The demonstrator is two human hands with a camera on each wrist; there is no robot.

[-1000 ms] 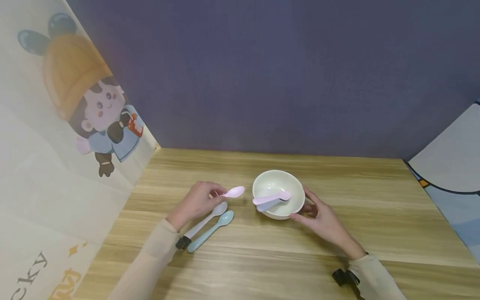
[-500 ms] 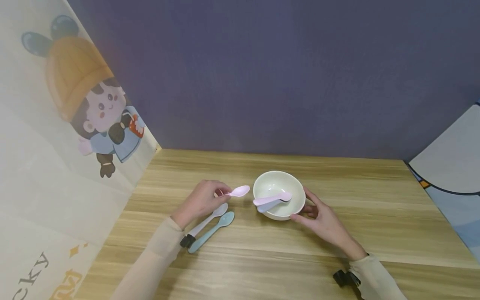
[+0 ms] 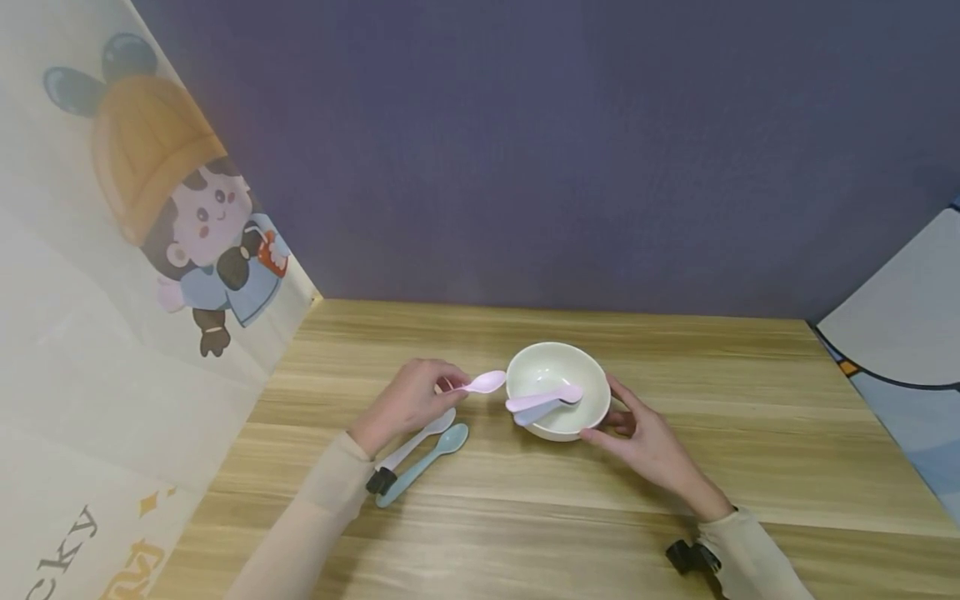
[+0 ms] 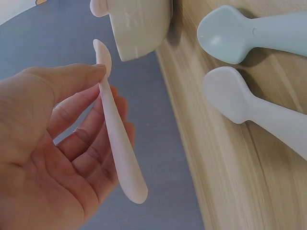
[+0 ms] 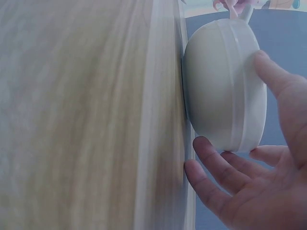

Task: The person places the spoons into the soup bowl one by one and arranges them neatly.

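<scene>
My left hand pinches a pink spoon between thumb and fingers, just left of the white bowl. In the left wrist view the handle of this pink spoon points down past the curled fingers. My right hand grips the bowl's right side, thumb near the rim and fingers round the wall. The right wrist view shows the bowl standing on the table. A second pink spoon and a lavender spoon lie in the bowl, their handles over its left rim.
On the wooden table, a pale lilac spoon and a light blue-green spoon lie side by side beneath my left wrist. A dark blue panel rises behind the table. A wall with a cartoon figure borders the left.
My left hand has moved a little to the right, bringing the pink spoon close to the bowl's left rim. The right hand and the bowl have stayed nearly in place.
</scene>
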